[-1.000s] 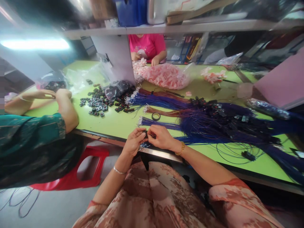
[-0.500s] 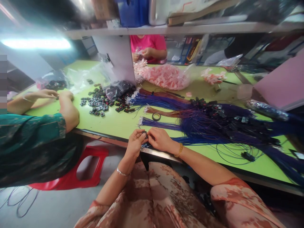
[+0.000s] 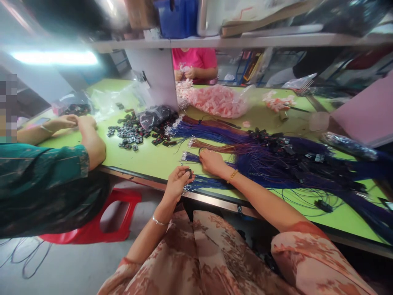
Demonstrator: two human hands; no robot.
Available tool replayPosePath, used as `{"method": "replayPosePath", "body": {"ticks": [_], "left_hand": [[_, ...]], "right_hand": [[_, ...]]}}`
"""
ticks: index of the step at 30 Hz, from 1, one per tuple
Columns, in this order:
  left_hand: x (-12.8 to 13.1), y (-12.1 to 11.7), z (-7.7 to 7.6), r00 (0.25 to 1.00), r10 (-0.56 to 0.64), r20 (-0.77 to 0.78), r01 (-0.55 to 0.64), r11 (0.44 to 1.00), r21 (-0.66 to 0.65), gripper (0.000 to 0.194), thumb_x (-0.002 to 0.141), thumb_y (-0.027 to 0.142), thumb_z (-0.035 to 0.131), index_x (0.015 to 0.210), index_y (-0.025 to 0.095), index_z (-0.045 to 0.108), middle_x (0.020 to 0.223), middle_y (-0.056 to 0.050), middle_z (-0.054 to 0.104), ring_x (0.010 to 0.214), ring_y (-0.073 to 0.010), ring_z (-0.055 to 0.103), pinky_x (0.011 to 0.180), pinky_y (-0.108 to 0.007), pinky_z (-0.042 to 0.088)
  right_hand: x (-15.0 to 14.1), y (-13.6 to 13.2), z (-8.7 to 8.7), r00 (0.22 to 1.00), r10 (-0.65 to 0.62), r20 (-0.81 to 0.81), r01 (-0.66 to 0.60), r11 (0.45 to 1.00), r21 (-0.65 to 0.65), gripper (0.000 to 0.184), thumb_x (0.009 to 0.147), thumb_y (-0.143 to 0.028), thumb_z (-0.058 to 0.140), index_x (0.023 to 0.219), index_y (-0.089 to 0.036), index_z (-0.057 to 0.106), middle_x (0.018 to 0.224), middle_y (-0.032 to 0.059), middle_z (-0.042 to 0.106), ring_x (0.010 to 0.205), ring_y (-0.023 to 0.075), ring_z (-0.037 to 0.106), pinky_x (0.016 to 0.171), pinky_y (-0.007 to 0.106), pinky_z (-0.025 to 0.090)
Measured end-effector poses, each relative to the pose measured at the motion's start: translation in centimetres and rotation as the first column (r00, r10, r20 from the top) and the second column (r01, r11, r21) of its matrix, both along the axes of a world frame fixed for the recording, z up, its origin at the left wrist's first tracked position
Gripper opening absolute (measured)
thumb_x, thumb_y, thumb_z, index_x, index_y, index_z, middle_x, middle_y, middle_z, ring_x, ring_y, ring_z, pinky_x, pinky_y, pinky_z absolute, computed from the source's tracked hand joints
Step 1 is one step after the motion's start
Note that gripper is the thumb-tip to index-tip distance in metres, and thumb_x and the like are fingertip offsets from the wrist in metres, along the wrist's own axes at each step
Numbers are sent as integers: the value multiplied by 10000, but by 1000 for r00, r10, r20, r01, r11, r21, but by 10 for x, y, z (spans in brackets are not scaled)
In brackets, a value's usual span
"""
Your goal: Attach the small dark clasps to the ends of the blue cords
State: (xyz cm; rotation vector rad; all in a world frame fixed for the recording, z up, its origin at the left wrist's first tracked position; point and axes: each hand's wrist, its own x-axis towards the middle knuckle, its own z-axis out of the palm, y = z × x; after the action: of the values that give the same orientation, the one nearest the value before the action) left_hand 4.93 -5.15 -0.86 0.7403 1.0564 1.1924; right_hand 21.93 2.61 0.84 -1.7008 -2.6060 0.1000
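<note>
Near the table's front edge, my left hand [image 3: 177, 182] pinches a small black plastic connector housing [image 3: 188, 173] between thumb and fingers. My right hand [image 3: 213, 163] has its fingers closed above the wires, by the tips of a brown wire bundle [image 3: 211, 146]. Whatever its fingertips grip, if anything, is hidden. A black tape roll, visible earlier at this spot, is mostly covered by that hand. Below the right hand lies a blue wire bundle [image 3: 208, 182] with silvery terminals by the left hand. A purple wire bundle [image 3: 192, 157] runs under the right hand.
Loose black housings [image 3: 130, 132] lie in a pile at the left, beside a dark plastic bag [image 3: 156, 116]. A bag of pink parts [image 3: 217, 100] stands behind. A co-worker's arm [image 3: 93, 143] rests at left, and another person [image 3: 196, 67] sits opposite. Tangled wires [image 3: 294, 159] fill the right.
My right hand has left the connector housing and moved up and right over the wires, to where the tape roll lay. My left hand still holds the housing.
</note>
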Motion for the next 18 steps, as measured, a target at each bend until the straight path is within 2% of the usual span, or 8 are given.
{"method": "replayPosePath", "body": {"ticks": [3,5,9,12,15,18], "left_hand": [[1,-1,1,1000,8,5,-8,1000,11,411,636,307,803,940,136,585,832,-51,675,744,-149,671,749,-305,548],[1,-2,2,1000,8,10,-9,1000,21,415,636,312,803,939,136,581,836,-50,677,742,-146,671,750,-302,547],[4,-3,3,1000,1,22,-1,999,34,415,644,316,796,950,140,577,847,-48,679,753,-146,674,759,-299,546],[8,-3,1,1000,-4,29,3,999,35,419,646,324,794,956,147,575,843,-39,677,759,-142,674,758,-289,544],[11,-3,-1,999,-12,49,11,999,30,403,657,325,786,954,156,572,843,-31,676,760,-135,669,765,-289,541],[15,-4,-1,998,-9,65,8,1000,29,390,669,319,777,956,162,566,851,-31,674,771,-135,664,782,-298,536]], "right_hand": [[2,0,3,998,45,33,-46,998,29,278,915,-174,377,1067,-119,603,1063,176,603,958,251,565,756,312,386],[1,0,7,999,32,19,-33,999,28,277,918,-187,376,1056,-118,606,1049,181,612,952,255,569,761,315,382],[-5,4,10,996,-17,-88,17,1000,3,257,921,-222,387,993,-131,617,978,155,649,831,226,595,702,297,370],[-11,10,10,976,27,-216,-26,1000,9,194,875,-201,444,875,-138,627,897,118,665,757,187,581,660,270,345],[-16,17,9,911,63,-408,-89,995,-45,137,820,-188,491,770,-146,611,758,50,652,657,133,535,611,240,322],[-22,19,11,795,74,-602,-149,986,-75,110,781,-199,510,725,-147,589,683,-2,609,604,96,489,579,210,315]]}}
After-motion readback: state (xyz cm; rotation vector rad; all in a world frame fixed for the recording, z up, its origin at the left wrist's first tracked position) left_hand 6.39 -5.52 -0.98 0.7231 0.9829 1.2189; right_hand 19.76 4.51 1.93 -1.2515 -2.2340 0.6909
